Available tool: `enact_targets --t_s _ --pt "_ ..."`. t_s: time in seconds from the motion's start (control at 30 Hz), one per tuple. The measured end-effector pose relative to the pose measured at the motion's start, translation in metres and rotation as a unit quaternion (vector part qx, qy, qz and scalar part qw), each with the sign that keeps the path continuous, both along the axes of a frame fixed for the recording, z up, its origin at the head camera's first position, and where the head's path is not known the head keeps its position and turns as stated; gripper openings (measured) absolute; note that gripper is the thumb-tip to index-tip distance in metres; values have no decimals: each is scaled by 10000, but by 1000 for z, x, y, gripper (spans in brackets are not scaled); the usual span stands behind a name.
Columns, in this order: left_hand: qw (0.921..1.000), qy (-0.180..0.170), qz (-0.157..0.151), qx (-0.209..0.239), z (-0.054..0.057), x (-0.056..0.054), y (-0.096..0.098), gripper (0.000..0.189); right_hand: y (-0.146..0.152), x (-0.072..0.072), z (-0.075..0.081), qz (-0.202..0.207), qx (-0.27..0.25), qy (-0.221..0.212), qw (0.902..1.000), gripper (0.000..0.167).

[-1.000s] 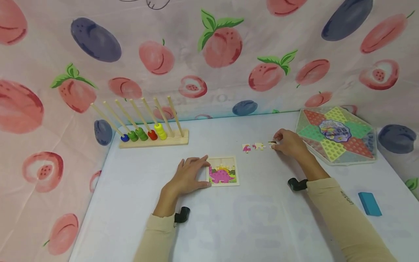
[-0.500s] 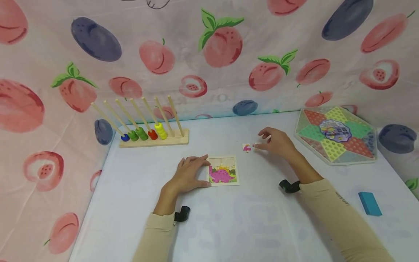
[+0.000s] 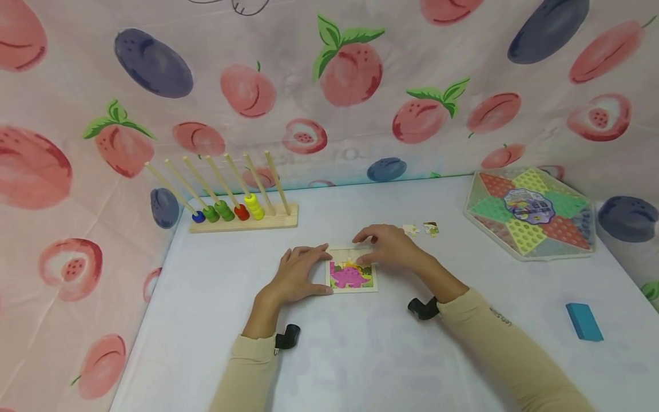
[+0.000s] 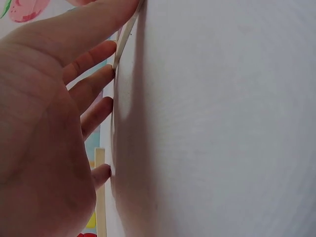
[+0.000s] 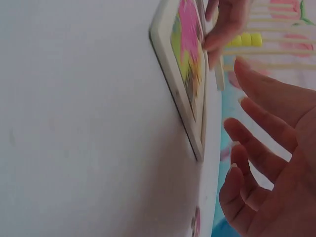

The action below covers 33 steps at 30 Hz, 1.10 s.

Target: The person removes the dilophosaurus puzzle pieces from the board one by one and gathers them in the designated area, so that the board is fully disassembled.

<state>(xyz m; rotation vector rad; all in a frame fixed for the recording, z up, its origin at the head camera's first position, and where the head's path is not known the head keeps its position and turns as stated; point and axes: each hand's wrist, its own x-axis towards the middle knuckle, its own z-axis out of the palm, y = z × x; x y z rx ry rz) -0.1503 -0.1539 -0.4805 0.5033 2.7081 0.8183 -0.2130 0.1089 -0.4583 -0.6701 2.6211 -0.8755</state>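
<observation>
"What do we get from the head camera?"

"We see the puzzle frame (image 3: 376, 280) lying flat on the table (image 3: 355, 355). The left hand (image 3: 290, 277) spans its left side, thumb at the near corner, fingertips toward the far one, probably to stop it sliding. The right hand (image 3: 393, 246) is over its far right corner."

"And the loose pieces (image 3: 431, 229)?"

"We make out two just beyond the right hand, knobbed and notched, perhaps laid there for easy reach. The bead rack (image 3: 244, 226) stands well apart, all slim wooden rods and rounded beads."

"Then the left wrist view?"

"There we find that hand spread wide, fingers nearly straight, touching the frame's pale edge rather than curling round it. The white table looks matte."

"And the right wrist view?"

"Thumb and fingers stand apart, gently bent; we see nothing between them. The frame's rim looks like smooth, thin wood, raised round the pink dinosaur picture (image 3: 349, 278)."
</observation>
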Motion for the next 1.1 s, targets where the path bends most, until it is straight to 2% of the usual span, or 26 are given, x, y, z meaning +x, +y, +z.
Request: enact_targets --t_s 0.13,0.27,0.4,0.5,0.7,1.1 --pt "10000 -3 -6 -1 -1 0 0 68 -12 4 -6 459 -87 -120 9988 39" --pt "10000 -3 -14 58 0 -1 0 68 -21 9 -8 731 -243 -257 9967 33" --pt "10000 29 -23 75 -1 -1 -1 68 -25 13 -12 900 -374 -113 9952 27" --pt "10000 44 -22 39 -2 -1 -1 65 -27 14 -17 924 -487 -48 9945 23" --pt "9999 151 44 9 -4 -2 0 57 -29 14 -18 902 -624 -212 9937 19" --pt "9997 204 129 -30 -5 -3 4 57 -35 12 -15 908 -402 -473 9939 13"
